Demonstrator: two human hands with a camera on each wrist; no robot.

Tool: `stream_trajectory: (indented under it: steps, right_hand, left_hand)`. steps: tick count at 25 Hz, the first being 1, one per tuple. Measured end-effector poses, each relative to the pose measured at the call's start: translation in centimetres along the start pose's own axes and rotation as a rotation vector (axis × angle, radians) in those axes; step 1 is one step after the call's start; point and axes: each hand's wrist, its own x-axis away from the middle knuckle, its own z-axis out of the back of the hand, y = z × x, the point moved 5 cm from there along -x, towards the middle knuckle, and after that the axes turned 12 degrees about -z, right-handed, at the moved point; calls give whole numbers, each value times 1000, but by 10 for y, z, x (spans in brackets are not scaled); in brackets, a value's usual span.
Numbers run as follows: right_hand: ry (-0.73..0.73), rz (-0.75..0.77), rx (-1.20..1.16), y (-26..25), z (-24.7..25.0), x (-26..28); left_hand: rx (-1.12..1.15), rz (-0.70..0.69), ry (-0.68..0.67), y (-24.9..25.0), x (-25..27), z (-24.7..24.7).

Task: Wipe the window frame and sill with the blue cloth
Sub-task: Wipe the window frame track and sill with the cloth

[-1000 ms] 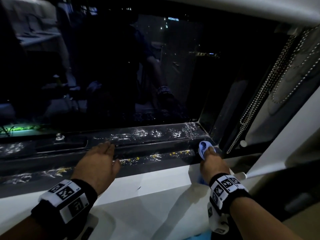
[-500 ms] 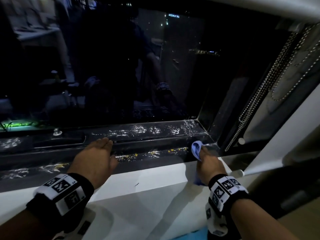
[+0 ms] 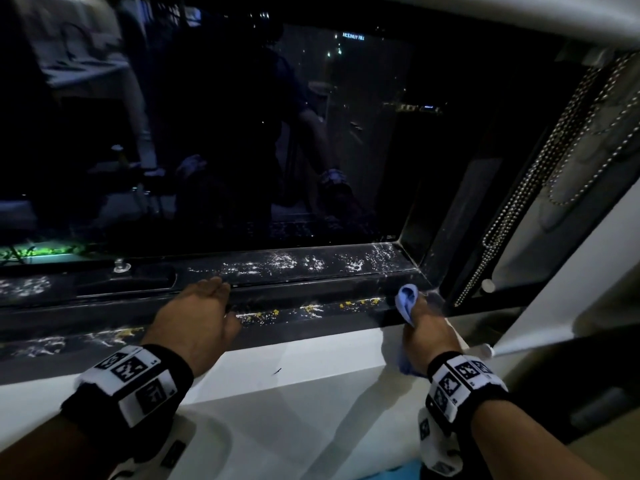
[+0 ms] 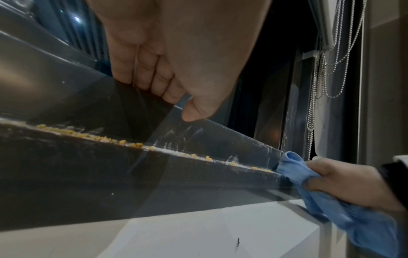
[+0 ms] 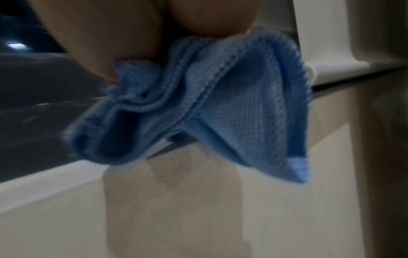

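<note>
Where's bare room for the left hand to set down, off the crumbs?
The white sill between the two wrists is bare but for one small dark speck. The dark frame is crowded: yellow crumbs and white residue between the left hand and the cloth held by the right hand.

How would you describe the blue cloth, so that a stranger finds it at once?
Follow the dark window frame along its bottom rail to the right corner. There the right hand grips a bunched blue cloth, the only blue thing among dark rails and white sill.

A room by night — dark window glass [image 3: 242, 133], bead-chain blind cord [image 3: 512, 209], white sill [image 3: 311, 358].
</note>
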Motion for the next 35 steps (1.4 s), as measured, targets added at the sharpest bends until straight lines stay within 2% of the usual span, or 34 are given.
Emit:
stream_trajectory:
  steps: [2,4,6,8,12,15,18,19,23,27,29,32,35]
  right_hand:
    - [-50,98,21,3,5,5]
    - [-10,35,12,12,16,-8]
    - [40,-91,31,18,19,-23]
    - [50,-125,62,10,11,-24]
    - [-10,-21,106,-8,-11,-2]
    - [-96,53,86,-7,-3,10]
    - [72,-68,-24,-4,22,4]
    - [84,-116,-21,-8,21,2]
    - [-12,-193,60,-39,-10,4]
    - [-52,-114,170,-48,-25,15]
    - [-68,-13,251,-52,-31,27]
    - [-84,150,167,-43,-19,37]
    - [15,106,15,-26,9,29]
  left_hand:
    - [10,5,-5,1,0,0]
    - [24,11,-4,-2,-1,-2]
    - [33,12,-7,-3,-2,-5]
    - [28,12,-6,-3,-3,-6]
    - [22,13,0,-2,-4,-6]
    - [38,16,-12,-4,-4,-7]
    - [41,19,-12,-5,-3,-7]
    - [44,20,-9,-4,-3,-6]
    - [44,18,3,-4,-4,-6]
    - [33,23,10,-2,-5,-7]
    - [26,20,14,0,-6,-5]
    - [44,26,9,-1,-5,-2]
    - [44,27,6,-1,-5,-2]
